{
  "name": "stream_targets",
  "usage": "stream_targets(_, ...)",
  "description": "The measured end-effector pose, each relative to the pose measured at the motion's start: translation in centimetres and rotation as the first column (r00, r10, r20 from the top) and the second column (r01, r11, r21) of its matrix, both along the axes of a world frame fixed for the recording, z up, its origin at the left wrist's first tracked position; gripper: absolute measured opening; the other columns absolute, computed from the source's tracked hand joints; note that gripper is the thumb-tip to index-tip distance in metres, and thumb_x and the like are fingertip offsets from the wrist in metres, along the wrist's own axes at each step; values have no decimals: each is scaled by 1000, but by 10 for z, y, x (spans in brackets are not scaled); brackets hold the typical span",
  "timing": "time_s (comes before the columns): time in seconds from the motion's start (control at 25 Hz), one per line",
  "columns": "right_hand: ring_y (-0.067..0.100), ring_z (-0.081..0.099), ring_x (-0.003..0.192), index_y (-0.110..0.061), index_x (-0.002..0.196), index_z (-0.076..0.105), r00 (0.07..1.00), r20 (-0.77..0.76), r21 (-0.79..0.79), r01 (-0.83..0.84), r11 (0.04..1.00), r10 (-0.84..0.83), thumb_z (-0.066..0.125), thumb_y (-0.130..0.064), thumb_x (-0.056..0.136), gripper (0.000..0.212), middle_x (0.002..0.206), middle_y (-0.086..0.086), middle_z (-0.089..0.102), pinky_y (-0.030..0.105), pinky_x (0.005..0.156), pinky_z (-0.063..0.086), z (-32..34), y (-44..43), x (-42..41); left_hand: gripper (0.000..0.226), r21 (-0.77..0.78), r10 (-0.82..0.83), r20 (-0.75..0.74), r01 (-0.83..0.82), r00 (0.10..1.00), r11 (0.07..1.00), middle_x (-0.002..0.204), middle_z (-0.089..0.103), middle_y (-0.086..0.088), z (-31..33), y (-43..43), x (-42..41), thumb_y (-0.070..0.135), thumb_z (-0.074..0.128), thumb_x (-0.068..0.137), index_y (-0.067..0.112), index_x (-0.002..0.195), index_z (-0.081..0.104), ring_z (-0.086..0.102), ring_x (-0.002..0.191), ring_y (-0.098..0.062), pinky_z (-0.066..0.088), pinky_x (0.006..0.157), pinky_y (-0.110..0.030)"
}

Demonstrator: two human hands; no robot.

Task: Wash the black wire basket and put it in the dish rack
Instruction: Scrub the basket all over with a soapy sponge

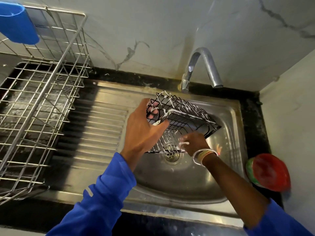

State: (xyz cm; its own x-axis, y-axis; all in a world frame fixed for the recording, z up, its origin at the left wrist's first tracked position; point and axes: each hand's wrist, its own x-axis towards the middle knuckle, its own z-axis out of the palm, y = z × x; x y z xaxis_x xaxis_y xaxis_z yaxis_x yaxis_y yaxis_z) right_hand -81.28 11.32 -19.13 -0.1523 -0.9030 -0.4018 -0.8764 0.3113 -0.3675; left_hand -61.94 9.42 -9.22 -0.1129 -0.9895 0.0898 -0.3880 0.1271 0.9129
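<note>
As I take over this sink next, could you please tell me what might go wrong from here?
The black wire basket is streaked with foam and the left hand grips only one end, so it could slip into the sink. The soapy right hand works among thin wires and might catch. No water shows at the tap; racked unrinsed, it would carry suds to the dish rack.
</note>
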Motion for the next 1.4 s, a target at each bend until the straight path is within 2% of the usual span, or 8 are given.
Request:
stream_targets(0.16,27,63,103,-13,109,70,956,-251,-39,-165,985,150,56,-2,89,27,110,10,64,33,84,52,-1,4,-8,42,12,38,22,-39,999,999,89,61,25,1,-5,3,37,69,73,31,110,51,59,85,19,45,68,0)
stream_targets(0.28,30,60,105,-8,112,64,932,-304,46,-194,980,199,43,-6,95,27,117,12,60,34,81,49,-1,-1,2,39,34,-6,-3,6,1000,999,90,60,26,5,-2,-5,27,76,82,27,112,52,57,86,23,43,69,2)
stream_targets(0.48,27,67,67,-6,74,70,869,-347,-3,-377,926,352,75,5,65,15,75,12,66,29,55,52,-13,0,-7,39,11,-15,28,15,999,1000,84,61,32,7,-3,-11,36,72,76,34,109,52,59,85,20,44,70,0)
stream_targets(0.64,28,65,88,-3,99,65,857,-373,71,-355,932,355,55,-2,89,15,96,15,65,30,68,52,5,12,1,34,75,17,9,-18,1000,997,89,63,22,-2,-6,-7,22,75,83,23,112,57,58,83,22,42,67,3)
stream_targets(0.72,30,64,98,-1,109,61,848,-446,68,-285,956,285,45,-2,95,21,107,16,62,33,64,52,7,-1,4,32,63,-8,22,6,1000,998,87,64,21,0,-3,-13,23,75,82,25,109,57,60,82,18,43,67,1)
stream_targets(0.88,36,67,78,0,84,69,868,-329,-27,-401,916,371,48,-3,83,21,82,20,66,38,63,53,-1,0,-1,39,7,-33,95,33,995,999,89,62,28,11,-4,-15,38,71,75,37,109,52,62,84,13,48,72,-4)
stream_targets(1.12,28,61,102,-5,113,62,800,-520,43,-325,945,299,45,-5,95,26,110,12,62,33,76,54,0,-1,-3,31,63,-9,81,4,997,998,88,66,20,9,-10,-12,30,74,80,28,107,59,63,83,9,45,64,-3)
stream_targets(1.4,21,68,88,-13,106,71,843,-364,98,-387,917,395,50,-4,90,28,97,7,70,26,71,53,-1,22,-1,37,72,6,126,-15,992,997,94,63,23,12,-6,-10,32,76,80,33,111,55,62,88,6,48,72,-12)
